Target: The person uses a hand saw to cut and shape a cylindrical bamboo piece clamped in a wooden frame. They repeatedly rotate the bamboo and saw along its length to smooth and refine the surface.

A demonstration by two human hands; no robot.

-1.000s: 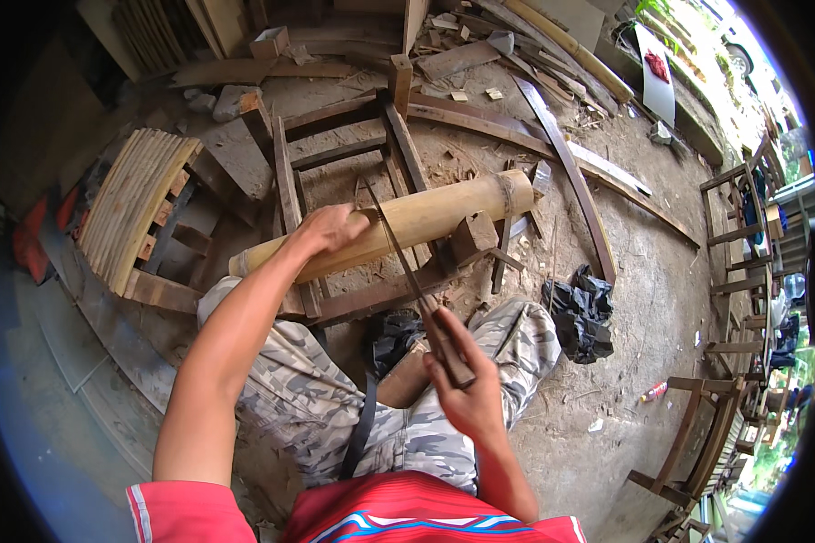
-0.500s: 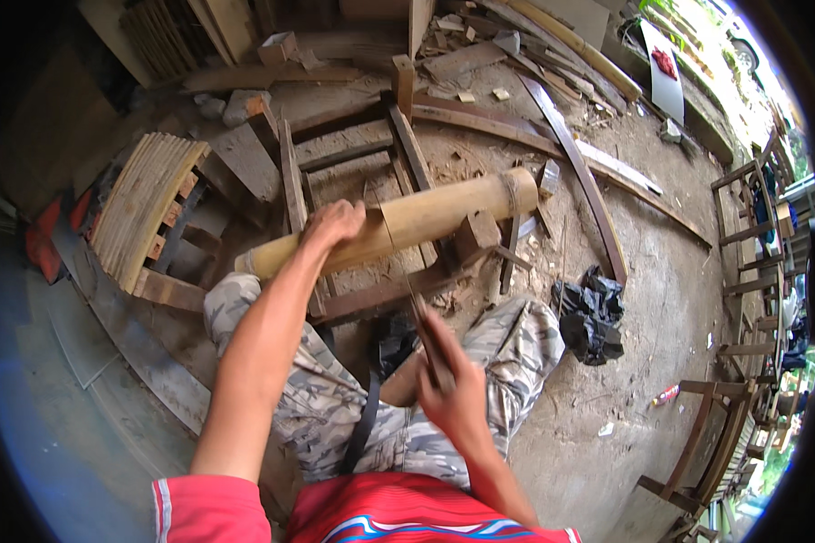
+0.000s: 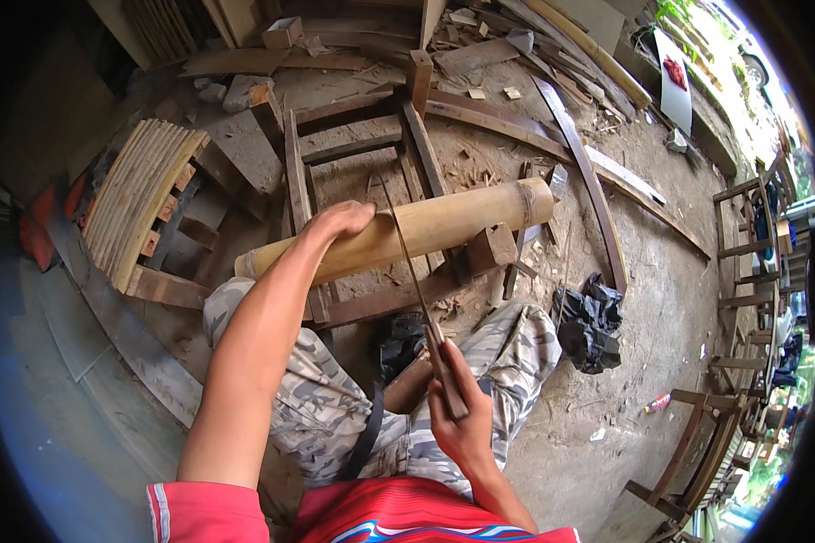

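Observation:
A thick, pale bamboo pole [image 3: 466, 215] lies slantwise across a dark wooden frame [image 3: 371, 308], its left end by my knee. My left hand [image 3: 346, 219] is closed over the top of the pole, pressing on it just left of the saw. In my right hand [image 3: 462, 421] is the wooden handle of a handsaw [image 3: 410, 262], held low between my thighs. The narrow blade runs up and away from the handle and crosses the pole near its middle. How deep the blade sits in the bamboo I cannot tell.
A slatted bamboo piece [image 3: 140, 199] stands at the left. A crumpled black plastic bag [image 3: 590, 324] lies right of my knee. Beyond the frame are long boards [image 3: 584, 181], wood scraps and rubble. Wooden frames [image 3: 697, 443] line the right side.
The saw and my right hand have shifted slightly down and back toward me, baring more of the blade. My left hand stays on the pole. The whole view has shifted a little.

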